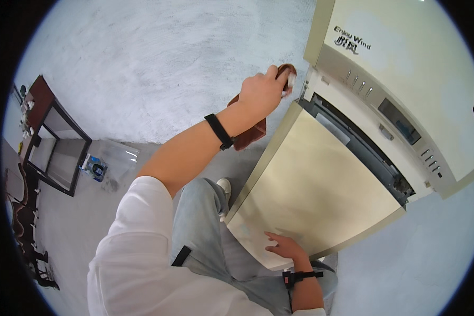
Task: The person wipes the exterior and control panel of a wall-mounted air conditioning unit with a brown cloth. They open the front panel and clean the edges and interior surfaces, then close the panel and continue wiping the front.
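My left hand (262, 91) is raised beside the hinge-side edge of a floor-standing air conditioner (395, 75), gripping a brown cloth (252, 136) that hangs below the wrist. Something small and white shows at the fingertips, too blurred to name. Lower down, my right hand (286, 247) has its fingers spread over the bottom of the cream lower front panel (320, 170). Whether it touches the panel I cannot tell. Between that panel and the control strip (399, 118), a dark gap (351, 146) exposes the unit's inside.
A pale rough wall (162, 71) rises behind. On the grey floor (83, 221) to the left lie a blue package (94, 168) and clear plastic sheeting (120, 154). A dark-framed table (59, 146) with a reddish-brown top stands at the far left, near ornate dark furniture (25, 213).
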`<state>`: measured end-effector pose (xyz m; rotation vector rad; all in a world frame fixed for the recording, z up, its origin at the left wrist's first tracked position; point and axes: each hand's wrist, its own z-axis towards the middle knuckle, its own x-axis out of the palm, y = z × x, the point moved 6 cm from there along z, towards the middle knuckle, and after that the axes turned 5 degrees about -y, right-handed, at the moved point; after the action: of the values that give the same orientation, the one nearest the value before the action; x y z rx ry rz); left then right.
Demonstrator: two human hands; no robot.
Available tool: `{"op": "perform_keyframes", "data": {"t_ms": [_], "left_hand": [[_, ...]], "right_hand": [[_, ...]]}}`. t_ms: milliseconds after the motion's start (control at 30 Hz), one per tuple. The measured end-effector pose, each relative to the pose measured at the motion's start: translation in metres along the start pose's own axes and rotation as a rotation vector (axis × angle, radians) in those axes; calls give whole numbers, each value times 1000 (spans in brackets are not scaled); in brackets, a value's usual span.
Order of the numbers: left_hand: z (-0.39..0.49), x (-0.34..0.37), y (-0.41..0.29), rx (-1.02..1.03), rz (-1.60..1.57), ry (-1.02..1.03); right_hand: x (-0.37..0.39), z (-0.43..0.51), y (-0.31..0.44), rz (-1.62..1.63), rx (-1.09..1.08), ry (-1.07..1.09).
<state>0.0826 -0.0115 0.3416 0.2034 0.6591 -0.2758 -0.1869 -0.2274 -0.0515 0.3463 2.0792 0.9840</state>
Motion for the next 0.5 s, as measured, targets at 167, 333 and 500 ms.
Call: {"op": "perform_keyframes", "data": {"t_ms": [167,333,500], "left_hand": [[-21,-16,-12,51,-208,-119],[-18,-26,-32,4,-335,-154],[-9,-25,-40,-52,-389,-112]], "right_hand": [[-3,1,-2,24,1,-31],[2,1,-5,32,11,-8],[-2,-2,-3,21,12,-23]]}}
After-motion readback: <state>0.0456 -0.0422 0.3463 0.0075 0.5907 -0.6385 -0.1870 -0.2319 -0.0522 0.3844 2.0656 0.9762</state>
